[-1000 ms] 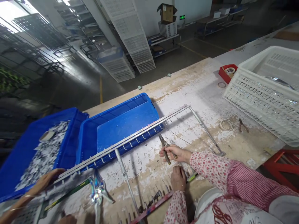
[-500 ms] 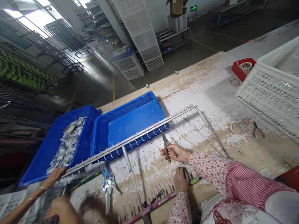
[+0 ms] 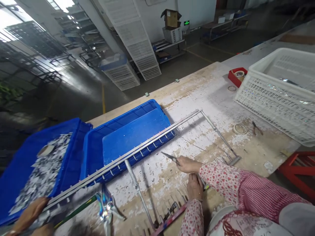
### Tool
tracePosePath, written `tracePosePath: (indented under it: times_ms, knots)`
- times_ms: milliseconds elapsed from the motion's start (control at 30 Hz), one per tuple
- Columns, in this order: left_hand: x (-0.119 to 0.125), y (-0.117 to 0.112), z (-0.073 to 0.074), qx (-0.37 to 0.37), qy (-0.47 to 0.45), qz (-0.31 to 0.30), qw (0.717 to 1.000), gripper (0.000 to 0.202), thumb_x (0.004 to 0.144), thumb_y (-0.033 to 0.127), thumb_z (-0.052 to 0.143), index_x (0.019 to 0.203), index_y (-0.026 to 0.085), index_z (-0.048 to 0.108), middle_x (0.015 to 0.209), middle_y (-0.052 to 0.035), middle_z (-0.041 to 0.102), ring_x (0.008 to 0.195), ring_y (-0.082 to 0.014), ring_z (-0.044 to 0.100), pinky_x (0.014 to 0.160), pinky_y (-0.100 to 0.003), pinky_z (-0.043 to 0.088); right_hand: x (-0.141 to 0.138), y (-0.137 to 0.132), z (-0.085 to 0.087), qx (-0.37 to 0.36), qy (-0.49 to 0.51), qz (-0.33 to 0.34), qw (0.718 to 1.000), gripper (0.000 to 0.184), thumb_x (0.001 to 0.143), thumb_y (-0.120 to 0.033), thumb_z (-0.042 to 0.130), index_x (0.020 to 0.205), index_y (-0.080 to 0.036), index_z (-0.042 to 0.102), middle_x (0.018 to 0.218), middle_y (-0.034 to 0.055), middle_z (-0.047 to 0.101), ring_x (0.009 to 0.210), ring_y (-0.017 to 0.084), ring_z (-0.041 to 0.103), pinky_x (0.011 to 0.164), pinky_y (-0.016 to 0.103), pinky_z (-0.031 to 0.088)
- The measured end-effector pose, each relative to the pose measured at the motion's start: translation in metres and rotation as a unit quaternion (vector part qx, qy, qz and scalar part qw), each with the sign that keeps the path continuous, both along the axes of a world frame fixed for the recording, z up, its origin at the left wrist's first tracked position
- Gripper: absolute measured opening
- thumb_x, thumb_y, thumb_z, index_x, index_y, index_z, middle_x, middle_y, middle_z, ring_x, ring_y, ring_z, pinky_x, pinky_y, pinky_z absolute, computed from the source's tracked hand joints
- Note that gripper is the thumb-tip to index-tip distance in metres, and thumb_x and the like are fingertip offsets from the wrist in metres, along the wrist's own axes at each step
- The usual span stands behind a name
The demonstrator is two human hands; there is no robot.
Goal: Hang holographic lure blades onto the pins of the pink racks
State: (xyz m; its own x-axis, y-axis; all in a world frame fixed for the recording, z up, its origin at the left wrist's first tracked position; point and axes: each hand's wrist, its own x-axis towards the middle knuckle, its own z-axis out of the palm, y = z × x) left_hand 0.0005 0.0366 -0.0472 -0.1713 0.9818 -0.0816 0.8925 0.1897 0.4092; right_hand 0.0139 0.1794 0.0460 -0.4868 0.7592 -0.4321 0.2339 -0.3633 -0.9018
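My right hand (image 3: 187, 164) is closed around a pair of pliers (image 3: 169, 157) whose tips point left, just below a long metal bar with hooks (image 3: 147, 143). Close beneath it, my left hand (image 3: 194, 187) rests on the worn table with its fingers curled over something small that I cannot make out; a thin green strip (image 3: 206, 187) shows beside it. Both arms wear pink floral sleeves. The hook bar is part of a metal frame (image 3: 219, 134) lying on the table.
Two blue crates (image 3: 128, 131) sit beyond the bar, the left one (image 3: 41, 167) holding silvery pieces. A white basket (image 3: 278, 95), a tape roll (image 3: 240, 128), spare pliers (image 3: 257, 127) and a red tray (image 3: 236, 76) lie right. Another person's hand (image 3: 29, 214) is at lower left, near shiny foil (image 3: 105, 205).
My right hand has turned the pliers from pointing up at the bar to pointing left and lower. The other person's hands have shifted down at the lower left. The view has swung.
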Motion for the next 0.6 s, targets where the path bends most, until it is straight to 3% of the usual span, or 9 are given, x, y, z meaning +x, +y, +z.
tracePosePath:
  times_ms: [100, 167, 233, 333, 467, 533, 600]
  knots:
    - [-0.002, -0.003, -0.009, 0.018, -0.004, 0.001, 1.000, 0.024, 0.090, 0.023, 0.046, 0.102, 0.014, 0.065, 0.095, -0.0117, 0.064, 0.085, -0.0223, 0.063, 0.070, -0.030, 0.043, 0.004, -0.024, -0.012, 0.056, -0.095, 0.038, 0.993, 0.010, 0.064, -0.013, 0.059, 0.072, -0.017, 0.056, 0.071, -0.0001, 0.052, 0.073, 0.015, 0.050, 0.068, 0.026, 0.035]
    - [-0.002, -0.005, -0.009, 0.050, -0.013, -0.013, 0.999, 0.023, 0.089, 0.021, 0.046, 0.100, 0.014, 0.066, 0.092, -0.0123, 0.064, 0.085, -0.0235, 0.062, 0.071, -0.032, 0.045, 0.005, -0.033, -0.015, -0.003, -0.082, 0.018, 0.996, 0.017, 0.065, -0.013, 0.056, 0.082, -0.018, 0.060, 0.070, -0.0011, 0.052, 0.067, 0.013, 0.049, 0.063, 0.024, 0.035]
    - [-0.004, -0.008, -0.003, 0.106, -0.037, -0.034, 0.993, 0.022, 0.089, 0.020, 0.044, 0.099, 0.014, 0.064, 0.092, -0.0121, 0.064, 0.087, -0.0237, 0.061, 0.075, -0.034, 0.046, 0.007, -0.035, -0.011, -0.060, -0.037, -0.015, 0.997, 0.023, 0.067, -0.016, 0.055, 0.090, -0.018, 0.060, 0.068, -0.0026, 0.051, 0.060, 0.011, 0.046, 0.058, 0.022, 0.034]
    - [-0.014, -0.017, 0.014, 0.204, -0.074, -0.068, 0.974, 0.026, 0.091, 0.020, 0.042, 0.111, 0.012, 0.058, 0.105, -0.0143, 0.061, 0.102, -0.0248, 0.058, 0.086, -0.038, 0.048, 0.007, -0.030, 0.003, -0.073, -0.009, -0.044, 0.996, 0.027, 0.069, -0.018, 0.056, 0.095, -0.017, 0.060, 0.067, -0.0036, 0.049, 0.057, 0.009, 0.045, 0.055, 0.021, 0.032]
    - [-0.050, -0.041, 0.032, 0.244, -0.029, -0.059, 0.967, 0.029, 0.092, 0.020, 0.044, 0.118, 0.015, 0.053, 0.123, -0.0146, 0.054, 0.118, -0.0262, 0.049, 0.098, -0.044, 0.043, -0.003, -0.026, 0.018, -0.009, -0.073, -0.025, 0.997, 0.027, 0.069, -0.015, 0.056, 0.095, -0.017, 0.062, 0.068, -0.0030, 0.051, 0.060, 0.009, 0.044, 0.057, 0.021, 0.033]
    - [-0.075, -0.055, 0.031, 0.231, 0.029, -0.022, 0.972, 0.027, 0.092, 0.021, 0.046, 0.116, 0.015, 0.055, 0.124, -0.0147, 0.054, 0.119, -0.0277, 0.048, 0.098, -0.045, 0.042, -0.013, -0.028, 0.019, 0.022, -0.086, -0.019, 0.996, 0.025, 0.066, -0.012, 0.058, 0.090, -0.017, 0.063, 0.070, -0.0023, 0.052, 0.063, 0.010, 0.046, 0.059, 0.021, 0.035]
    - [-0.097, -0.066, 0.023, 0.213, 0.088, 0.011, 0.973, 0.026, 0.092, 0.023, 0.046, 0.114, 0.014, 0.058, 0.123, -0.0148, 0.055, 0.118, -0.0290, 0.047, 0.096, -0.046, 0.041, -0.025, -0.030, 0.017, -0.002, -0.065, -0.021, 0.998, 0.024, 0.067, -0.012, 0.058, 0.090, -0.017, 0.062, 0.068, -0.0030, 0.051, 0.060, 0.009, 0.046, 0.057, 0.020, 0.036]
